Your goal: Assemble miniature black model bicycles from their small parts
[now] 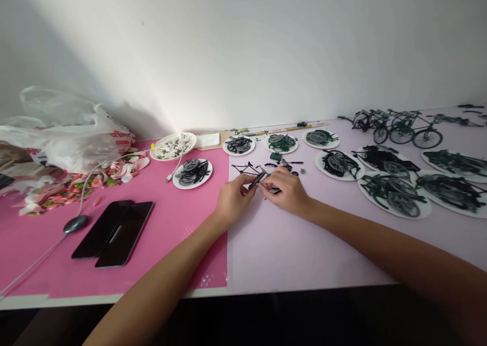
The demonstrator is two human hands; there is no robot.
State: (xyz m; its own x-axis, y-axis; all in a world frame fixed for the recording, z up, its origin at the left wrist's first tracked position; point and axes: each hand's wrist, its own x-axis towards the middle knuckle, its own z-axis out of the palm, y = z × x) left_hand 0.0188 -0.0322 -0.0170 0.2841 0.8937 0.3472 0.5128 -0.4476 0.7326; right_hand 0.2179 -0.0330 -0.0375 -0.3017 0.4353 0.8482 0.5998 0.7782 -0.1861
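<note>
Near the middle of the table, my left hand [235,200] pinches a small dark model part [257,180], seen nearly edge-on. Close beside it on the right, my right hand [285,189] has its fingertips pressed together at the same part; anything tiny between them is too small to name. Just beyond my hands lie a thin black bicycle frame [246,168], a small green piece [276,156] and a few loose dark bits. The underside of the held part is hidden by my fingers.
White plates of bicycle parts [192,173] stand behind and to the right. Assembled model bicycles [407,129] stand at the back right. On the left are two black phones [124,234], a cable with a dark disc [75,224], a plastic bag [76,138] and pink pieces [129,168].
</note>
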